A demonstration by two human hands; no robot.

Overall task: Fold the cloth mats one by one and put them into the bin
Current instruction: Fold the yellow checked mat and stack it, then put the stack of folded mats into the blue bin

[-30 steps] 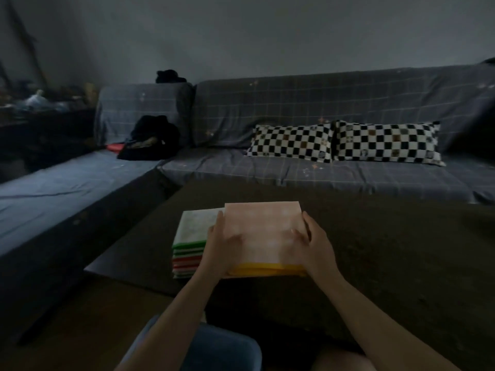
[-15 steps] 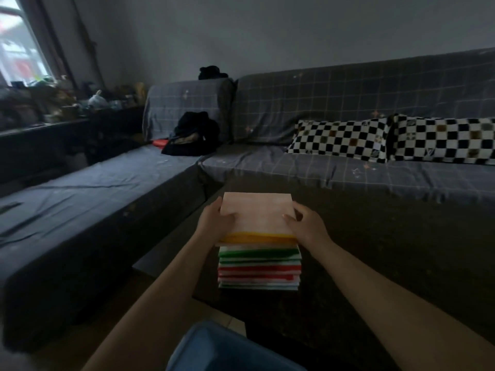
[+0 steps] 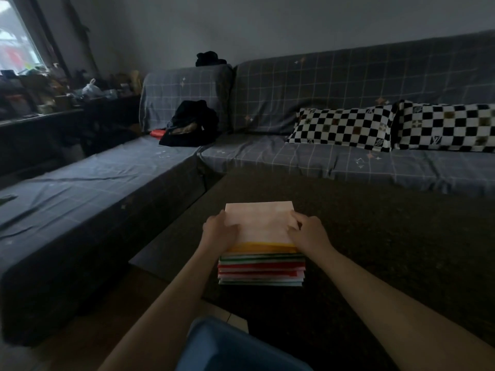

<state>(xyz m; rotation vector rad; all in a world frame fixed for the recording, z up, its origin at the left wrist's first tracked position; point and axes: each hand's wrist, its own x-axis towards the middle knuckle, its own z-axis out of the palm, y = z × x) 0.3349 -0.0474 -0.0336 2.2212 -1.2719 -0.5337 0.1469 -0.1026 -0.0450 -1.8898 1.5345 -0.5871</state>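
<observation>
A pink mat (image 3: 261,222) is held at its near corners on top of the mat stack (image 3: 262,269): left hand (image 3: 220,232) curled round the left edge, right hand (image 3: 308,231) w/ fingers (image 3: 294,219) pinching the right. Mat lies flat, slightly wider than deep. Stack sits on the dark surface (image 3: 388,236), near its left edge.

Both bare forearms reach forward; left hand (image 3: 220,232) and right hand (image 3: 308,231) curl inward, fingers bent, facing each other.
</observation>
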